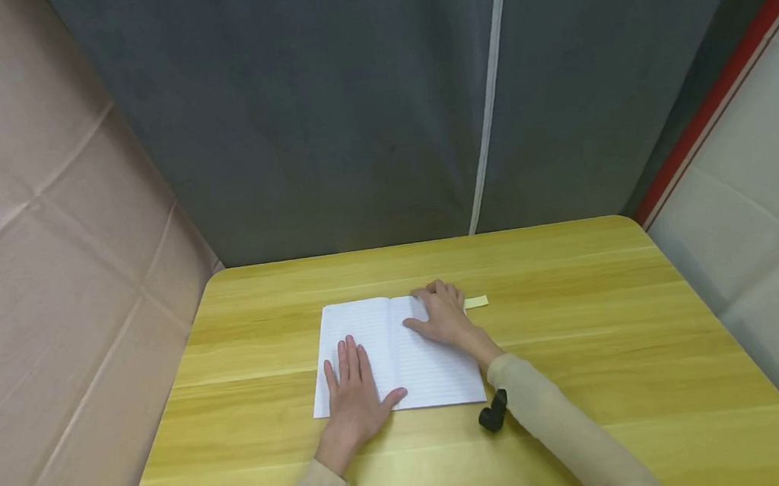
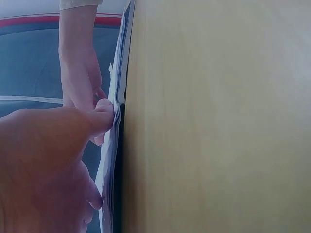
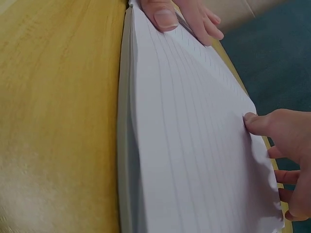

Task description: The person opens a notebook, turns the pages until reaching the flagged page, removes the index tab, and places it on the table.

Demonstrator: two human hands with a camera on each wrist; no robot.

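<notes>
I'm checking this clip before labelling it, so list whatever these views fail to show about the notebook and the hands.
- Notebook cover: hidden in every view, face down on the table.
- Page lines: too small to read in the head view.
- Yellow slip: partly hidden behind the right hand.
- Left hand: a blurred mass in the left wrist view.
- Right hand fingertips: cut off by the right wrist view's edge.

A curtained recording booth (grey drapes (image 1: 351, 109)) around a wooden table (image 1: 576, 350).
</notes>
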